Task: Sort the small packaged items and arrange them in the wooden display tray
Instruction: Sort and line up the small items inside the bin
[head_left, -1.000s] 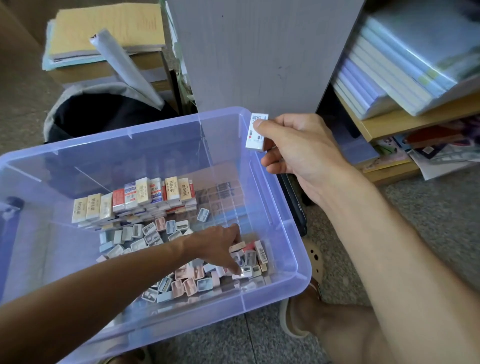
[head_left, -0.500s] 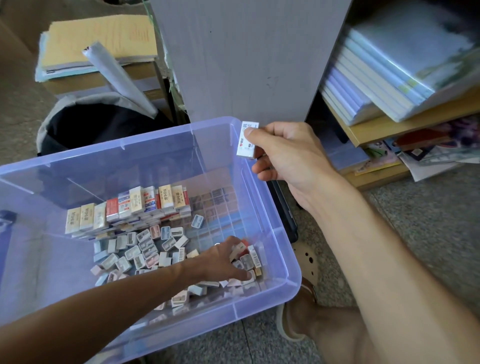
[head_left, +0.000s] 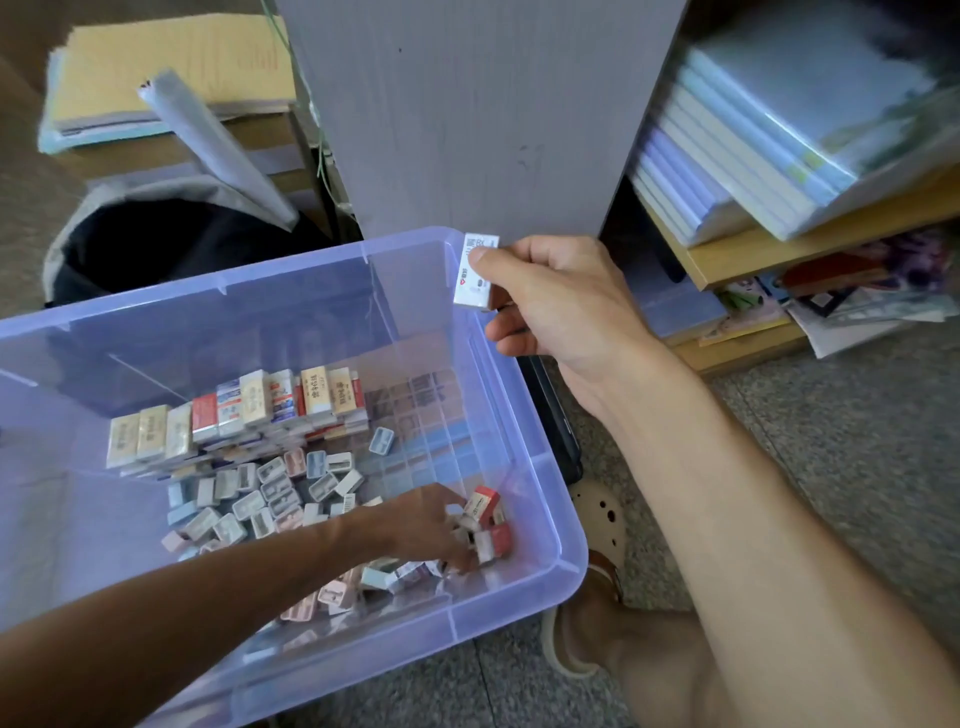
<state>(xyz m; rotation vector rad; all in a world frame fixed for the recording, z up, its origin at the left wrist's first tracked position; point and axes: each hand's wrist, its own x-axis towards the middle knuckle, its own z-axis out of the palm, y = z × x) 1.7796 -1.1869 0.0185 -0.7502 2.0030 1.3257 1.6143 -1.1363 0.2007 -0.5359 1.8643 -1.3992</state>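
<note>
While the right hand (head_left: 550, 301) hangs just over the bin's far right corner, its thumb and fingers pinch a small white packet (head_left: 475, 273), held upright with its printed face toward the camera. The bin (head_left: 524, 457) is a clear, blue-tinted plastic tub standing on a speckled floor (head_left: 831, 431). Inside it, the left hand (head_left: 426, 527) reaches down to the bottom near the near right corner, fingers curled among loose packets, touching a red-and-white packet (head_left: 483, 506); whether they actually grip one cannot be told. Toward the bin's far left side a row of packets (head_left: 234, 408) stands on edge, cream, red and blue, on top of more stacked ones. Between that row and the left hand lies a loose heap of small grey, pale blue and pink items (head_left: 265, 493). Beyond the bin stands a grey panel (head_left: 467, 114), with a dark bag (head_left: 171, 244) to its left and stacked books (head_left: 753, 135) on a wooden shelf (head_left: 779, 249) to its right. A sandalled foot (head_left: 592, 571) rests just beside the bin's near right corner.
</note>
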